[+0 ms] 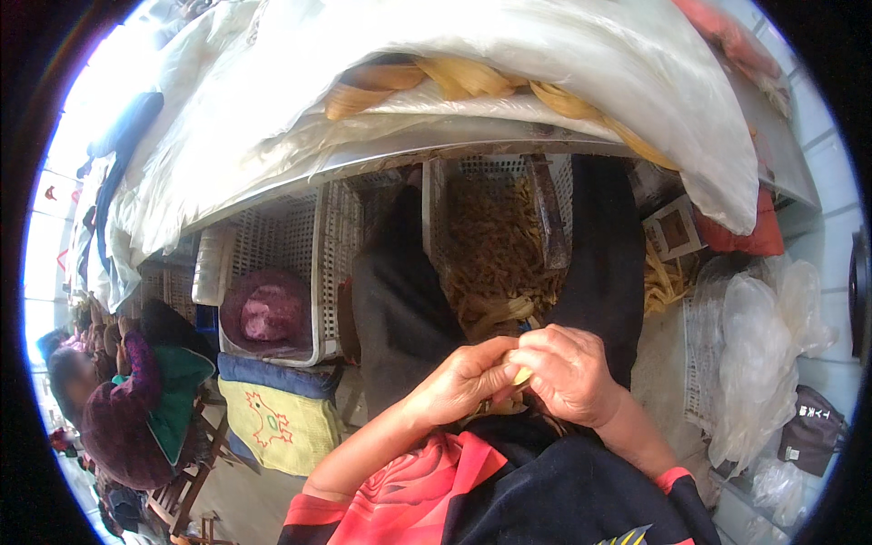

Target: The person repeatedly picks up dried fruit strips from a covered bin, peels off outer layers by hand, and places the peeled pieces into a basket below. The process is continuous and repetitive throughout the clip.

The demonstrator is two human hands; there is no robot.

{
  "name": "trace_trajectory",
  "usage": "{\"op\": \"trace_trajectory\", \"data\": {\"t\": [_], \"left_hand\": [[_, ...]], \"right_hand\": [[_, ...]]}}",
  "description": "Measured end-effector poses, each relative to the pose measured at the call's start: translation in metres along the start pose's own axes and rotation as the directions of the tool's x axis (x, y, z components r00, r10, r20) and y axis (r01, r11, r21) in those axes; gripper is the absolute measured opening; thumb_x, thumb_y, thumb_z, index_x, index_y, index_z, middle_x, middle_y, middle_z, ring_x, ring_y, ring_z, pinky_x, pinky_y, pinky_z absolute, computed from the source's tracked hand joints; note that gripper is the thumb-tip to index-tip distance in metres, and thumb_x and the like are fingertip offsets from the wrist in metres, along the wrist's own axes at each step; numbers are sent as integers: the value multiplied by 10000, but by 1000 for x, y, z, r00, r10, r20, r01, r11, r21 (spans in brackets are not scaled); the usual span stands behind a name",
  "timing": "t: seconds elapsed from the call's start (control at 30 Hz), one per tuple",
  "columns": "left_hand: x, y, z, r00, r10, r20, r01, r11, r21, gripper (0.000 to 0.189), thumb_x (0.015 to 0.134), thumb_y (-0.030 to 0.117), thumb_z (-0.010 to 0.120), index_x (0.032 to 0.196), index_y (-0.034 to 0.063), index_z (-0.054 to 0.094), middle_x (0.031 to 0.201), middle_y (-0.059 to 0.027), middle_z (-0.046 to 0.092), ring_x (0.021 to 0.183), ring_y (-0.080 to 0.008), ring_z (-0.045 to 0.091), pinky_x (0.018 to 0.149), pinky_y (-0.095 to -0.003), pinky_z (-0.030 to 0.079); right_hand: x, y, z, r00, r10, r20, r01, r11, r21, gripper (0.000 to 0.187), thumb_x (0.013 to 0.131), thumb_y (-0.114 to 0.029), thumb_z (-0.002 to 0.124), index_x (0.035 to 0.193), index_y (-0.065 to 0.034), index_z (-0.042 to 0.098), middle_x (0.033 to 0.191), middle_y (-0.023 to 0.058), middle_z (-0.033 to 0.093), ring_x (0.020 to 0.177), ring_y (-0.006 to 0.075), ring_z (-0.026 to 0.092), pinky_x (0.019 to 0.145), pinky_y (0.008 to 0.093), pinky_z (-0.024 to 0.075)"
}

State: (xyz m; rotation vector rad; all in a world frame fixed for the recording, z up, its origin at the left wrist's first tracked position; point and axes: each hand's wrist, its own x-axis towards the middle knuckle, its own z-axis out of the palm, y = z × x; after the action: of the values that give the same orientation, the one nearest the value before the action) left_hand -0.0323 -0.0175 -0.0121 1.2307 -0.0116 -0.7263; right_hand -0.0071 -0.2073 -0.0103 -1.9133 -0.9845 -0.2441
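My left hand [470, 378] and my right hand [569, 371] meet over my lap, fingertips touching. Pinched between them is a small yellow piece [522, 375], mostly hidden by the fingers. Just beyond the hands, between my knees, a white plastic crate [434, 218] holds a heap of brown and yellowish strips [494, 248]. A few broader pale strips [501, 310] lie at the heap's near end. A dark, worn bar [547, 218] rests along the crate's right side.
White plastic sheeting [545, 34] covers the table ahead, with broad tan strips [470, 76] under its fold. On the left, a crate [272, 225] contains a reddish basin [269, 313] near a yellow cloth [279, 426]. Another person [129, 409] sits farther left. Clear plastic bags [753, 361] hang right.
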Motion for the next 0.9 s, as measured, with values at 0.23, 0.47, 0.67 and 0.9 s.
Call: {"op": "trace_trajectory", "data": {"t": [0.23, 0.47, 0.67, 0.9], "left_hand": [[9, 0, 1, 995, -104, 10, 104, 988, -111, 218, 902, 235, 606, 882, 18, 619, 668, 10, 574, 601, -44, 514, 542, -190, 421], [44, -10, -14, 936, 319, -147, -191, 815, 547, 202, 862, 168, 649, 761, -1, 607, 626, -28, 551, 565, -87, 493, 495, -271, 398], [59, 14, -34, 975, 128, -181, -154, 979, -137, 256, 681, 51, 804, 832, 24, 600, 781, -46, 639, 674, -103, 595, 607, -238, 479], [98, 12, -75, 907, -21, -421, 90, 985, 144, 119, 795, 109, 721, 821, 15, 653, 727, -6, 617, 658, -59, 539, 596, -206, 432]], "right_hand": [[-2, 21, 6, 929, 370, 27, -370, 918, 143, 244, 799, -100, 636, 1018, -6, 582, 878, 144, 603, 743, 307, 619, 629, 362, 505], [-18, 33, -4, 855, 496, 151, -510, 751, 419, 184, 827, -147, 651, 734, -15, 563, 674, 55, 552, 539, 129, 487, 492, 286, 401], [12, 59, -53, 721, 692, -23, -266, 308, 913, 171, 801, -100, 564, 711, 37, 616, 582, 90, 573, 422, 115, 495, 416, 251, 409], [33, 122, -38, 399, 916, 51, -553, 196, 810, 105, 870, -77, 518, 802, -21, 574, 596, 16, 503, 463, 78, 388, 403, 243, 299]]}}
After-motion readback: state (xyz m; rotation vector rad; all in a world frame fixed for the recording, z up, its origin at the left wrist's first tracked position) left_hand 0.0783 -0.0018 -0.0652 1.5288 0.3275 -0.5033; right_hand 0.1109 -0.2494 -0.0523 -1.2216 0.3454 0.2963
